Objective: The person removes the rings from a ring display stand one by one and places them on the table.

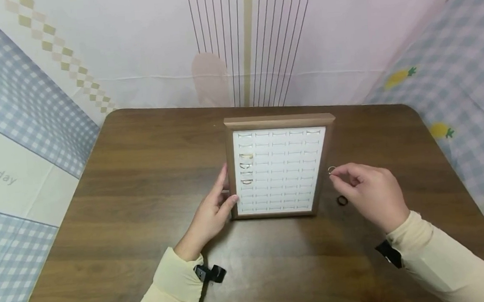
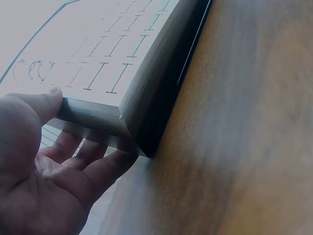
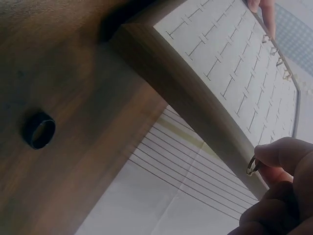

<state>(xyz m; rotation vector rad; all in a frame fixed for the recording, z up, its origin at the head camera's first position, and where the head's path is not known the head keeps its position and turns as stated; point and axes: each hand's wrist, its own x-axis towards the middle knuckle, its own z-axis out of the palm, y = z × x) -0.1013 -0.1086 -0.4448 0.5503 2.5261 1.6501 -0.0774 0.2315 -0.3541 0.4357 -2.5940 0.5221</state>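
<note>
A wood-framed ring display board (image 1: 284, 190) with a white slotted face stands upright on the table, leaning back slightly. My left hand (image 1: 207, 216) grips its left edge, the thumb on the front and the fingers behind, as the left wrist view shows. Several rings (image 1: 245, 156) sit in slots of the leftmost column. Just off the board's right side, my right hand (image 1: 373, 193) pinches a thin metal ring (image 3: 250, 167) between thumb and index finger. A black ring (image 1: 342, 200) lies on the table below that hand, apart from the board.
The brown wooden table (image 1: 142, 176) has rounded back corners. A patterned white cloth (image 1: 146, 45) hangs behind it, with checked cloths (image 1: 445, 108) on both sides. Each wrist wears a dark strap (image 1: 389, 254).
</note>
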